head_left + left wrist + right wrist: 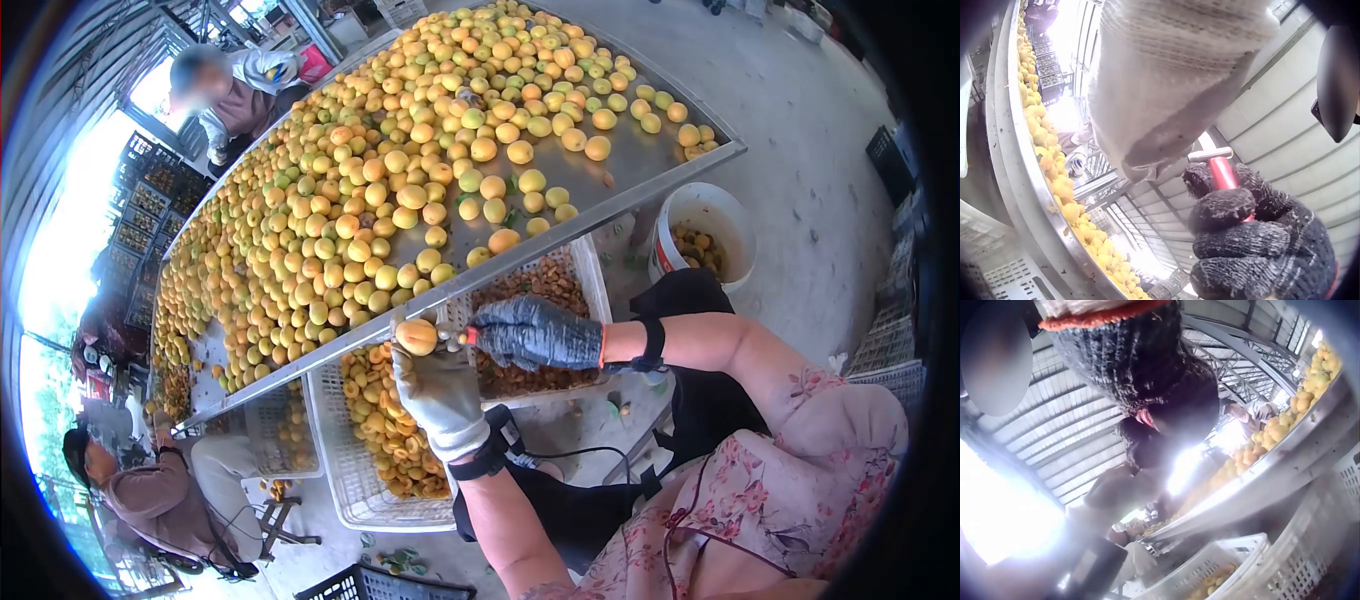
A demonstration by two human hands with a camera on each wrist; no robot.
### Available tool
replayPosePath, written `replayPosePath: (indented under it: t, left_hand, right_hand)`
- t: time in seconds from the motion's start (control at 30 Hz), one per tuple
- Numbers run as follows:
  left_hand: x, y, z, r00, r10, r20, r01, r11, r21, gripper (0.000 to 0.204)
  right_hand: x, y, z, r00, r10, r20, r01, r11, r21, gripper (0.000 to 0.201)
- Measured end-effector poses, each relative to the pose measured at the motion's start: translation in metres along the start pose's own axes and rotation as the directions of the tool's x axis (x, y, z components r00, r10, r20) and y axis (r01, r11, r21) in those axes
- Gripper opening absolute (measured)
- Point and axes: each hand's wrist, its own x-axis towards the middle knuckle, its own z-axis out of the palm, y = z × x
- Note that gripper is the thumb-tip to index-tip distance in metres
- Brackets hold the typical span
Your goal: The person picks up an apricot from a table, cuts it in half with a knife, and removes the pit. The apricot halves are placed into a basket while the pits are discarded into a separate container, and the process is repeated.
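Observation:
My left hand (440, 395), in a white glove, holds a yellow-orange apricot (416, 337) beside the metal table's front edge. Facing it, my right hand (540, 332) wears a dark grey knit glove and grips a small red-handled tool (1224, 174) with a pale crosswise head. In the head view the tool's tip comes close to the fruit. The left wrist view shows the dark fingers curled round the red handle, while the white glove hides the apricot. Below the hands stand a white crate (335, 470) of split apricots and another crate (597, 285) of brown pits.
A metal table (640, 165) heaped with whole apricots (400, 160) spans the front, with a raised rim. A white bucket (740, 235) with fruit stands at right. Two other people sit at the table's left side. A black crate (385, 585) lies on the floor.

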Motion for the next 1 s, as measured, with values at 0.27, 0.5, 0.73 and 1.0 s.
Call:
replayPosePath:
  t: [0.27, 0.5, 0.73, 1.0]
  left_hand:
    - [0.0, -0.009, -0.014, 0.961, 0.215, -0.173, -0.043, 0.735, 0.676, 0.045]
    - [-0.003, -0.017, -0.002, 0.988, 0.045, -0.151, -0.022, 0.989, 0.149, 0.04]
    - [-0.001, -0.011, 0.007, 0.989, 0.083, -0.125, 0.011, 0.791, 0.612, 0.039]
    - [-0.001, -0.021, -0.003, 1.0, -0.018, -0.018, 0.022, 0.971, 0.237, 0.044]
  right_hand:
    - [0.0, 0.019, 0.002, 0.985, -0.174, -0.002, 0.165, 0.941, -0.295, 0.025]
    - [0.009, 0.052, 0.003, 0.908, -0.418, -0.024, 0.369, 0.828, -0.423, 0.022]
    - [0.003, 0.01, 0.003, 0.991, 0.122, -0.058, -0.122, 0.992, 0.01, 0.028]
    - [0.014, 0.059, 0.007, 0.873, -0.487, -0.021, 0.401, 0.742, -0.538, 0.026]
